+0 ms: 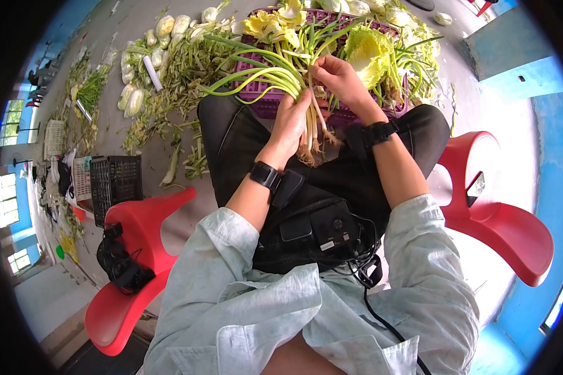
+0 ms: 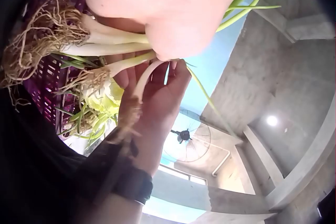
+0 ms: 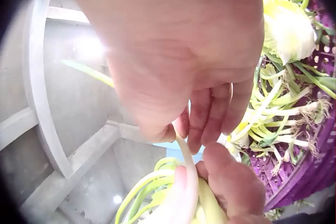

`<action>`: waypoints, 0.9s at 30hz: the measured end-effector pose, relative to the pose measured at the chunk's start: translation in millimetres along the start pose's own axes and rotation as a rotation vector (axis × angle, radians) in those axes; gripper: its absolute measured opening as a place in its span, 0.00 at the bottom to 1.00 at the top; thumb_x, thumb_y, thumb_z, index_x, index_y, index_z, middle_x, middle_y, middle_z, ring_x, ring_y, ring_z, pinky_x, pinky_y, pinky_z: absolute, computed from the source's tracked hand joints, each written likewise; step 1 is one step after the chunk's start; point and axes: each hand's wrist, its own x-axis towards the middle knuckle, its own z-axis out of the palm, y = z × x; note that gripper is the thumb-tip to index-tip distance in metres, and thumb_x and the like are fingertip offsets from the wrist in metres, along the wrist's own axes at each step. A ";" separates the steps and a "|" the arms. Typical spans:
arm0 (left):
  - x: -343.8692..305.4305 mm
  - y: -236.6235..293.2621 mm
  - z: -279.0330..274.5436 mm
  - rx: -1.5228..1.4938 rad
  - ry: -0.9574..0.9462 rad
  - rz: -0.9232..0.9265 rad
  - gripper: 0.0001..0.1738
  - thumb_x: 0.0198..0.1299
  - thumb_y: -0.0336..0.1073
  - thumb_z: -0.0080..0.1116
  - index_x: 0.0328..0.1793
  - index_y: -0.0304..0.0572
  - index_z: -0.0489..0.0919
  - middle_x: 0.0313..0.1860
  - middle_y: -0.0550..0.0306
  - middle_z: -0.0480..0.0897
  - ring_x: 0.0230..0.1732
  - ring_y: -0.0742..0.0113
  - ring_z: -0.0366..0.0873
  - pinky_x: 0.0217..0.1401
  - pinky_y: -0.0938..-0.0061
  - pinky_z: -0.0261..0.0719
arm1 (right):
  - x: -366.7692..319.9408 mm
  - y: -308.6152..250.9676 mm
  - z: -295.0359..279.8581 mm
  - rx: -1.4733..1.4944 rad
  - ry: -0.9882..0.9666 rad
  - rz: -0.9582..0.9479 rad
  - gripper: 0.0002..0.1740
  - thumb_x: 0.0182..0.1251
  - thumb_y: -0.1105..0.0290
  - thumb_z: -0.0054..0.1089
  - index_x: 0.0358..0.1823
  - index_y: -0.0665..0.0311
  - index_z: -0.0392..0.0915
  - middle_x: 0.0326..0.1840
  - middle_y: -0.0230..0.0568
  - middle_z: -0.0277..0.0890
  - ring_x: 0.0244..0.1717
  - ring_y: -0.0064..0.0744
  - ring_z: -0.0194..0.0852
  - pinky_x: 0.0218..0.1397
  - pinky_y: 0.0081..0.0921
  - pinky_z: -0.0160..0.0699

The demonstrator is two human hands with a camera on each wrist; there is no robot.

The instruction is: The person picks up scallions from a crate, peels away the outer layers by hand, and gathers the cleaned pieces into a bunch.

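Observation:
A bunch of green onions (image 1: pixel 275 76) with white stems and brown roots (image 2: pixel 44 37) is gripped by the left hand (image 1: pixel 289 122) above the lap, leaves fanning up and to the left. The right hand (image 1: pixel 341 78), just right of it, pinches one stalk between thumb and forefinger. In the right wrist view the pinched white stalk (image 3: pixel 189 182) rises out of the bunch to the fingertips of the right hand (image 3: pixel 178 50), close to the left hand (image 3: pixel 233 184). The left wrist view has the left hand (image 2: pixel 168 8) large over the stems, the right hand (image 2: pixel 157 98) behind it.
A purple crate (image 1: pixel 251 94) with lettuce (image 1: pixel 366 56) and more onions stands beyond the knees. Leaf scraps (image 1: pixel 187 81) and cabbages (image 1: pixel 133 100) lie on the floor at left. Red chairs (image 1: pixel 128 250) flank the person; a black crate (image 1: pixel 116 184) stands at left. Devices with cables (image 1: pixel 334 231) rest on the lap.

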 end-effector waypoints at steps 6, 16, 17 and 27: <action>0.0 -2.3 1.5 0.066 0.033 -0.050 0.14 0.82 0.44 0.47 0.57 0.42 0.73 0.42 0.55 0.83 0.38 0.63 0.87 0.39 0.69 0.87 | -1.8 1.6 4.4 -0.142 0.045 -0.072 0.13 0.71 0.62 0.66 0.45 0.66 0.82 0.37 0.39 0.88 0.37 0.23 0.84 0.46 0.25 0.82; 0.1 -10.0 -2.4 0.067 0.009 -0.090 0.14 0.81 0.46 0.48 0.54 0.44 0.73 0.36 0.61 0.77 0.31 0.71 0.79 0.33 0.73 0.82 | -6.4 -6.1 6.2 -0.328 -0.081 -0.054 0.16 0.70 0.60 0.67 0.47 0.67 0.84 0.40 0.44 0.88 0.42 0.30 0.86 0.50 0.29 0.83; -0.5 -9.5 -1.3 0.060 0.005 -0.076 0.14 0.81 0.46 0.48 0.54 0.44 0.73 0.35 0.61 0.76 0.31 0.71 0.79 0.33 0.73 0.81 | -4.8 -4.8 5.6 -0.306 -0.088 -0.053 0.18 0.70 0.60 0.68 0.49 0.68 0.83 0.41 0.44 0.88 0.42 0.31 0.86 0.50 0.30 0.83; 6.2 -12.7 -7.9 0.436 -0.033 -0.098 0.12 0.78 0.43 0.54 0.57 0.45 0.73 0.37 0.59 0.80 0.29 0.72 0.78 0.31 0.74 0.80 | -12.9 -7.4 17.3 -0.477 -0.202 0.036 0.55 0.60 0.38 0.74 0.76 0.73 0.65 0.61 0.60 0.81 0.60 0.55 0.82 0.64 0.39 0.78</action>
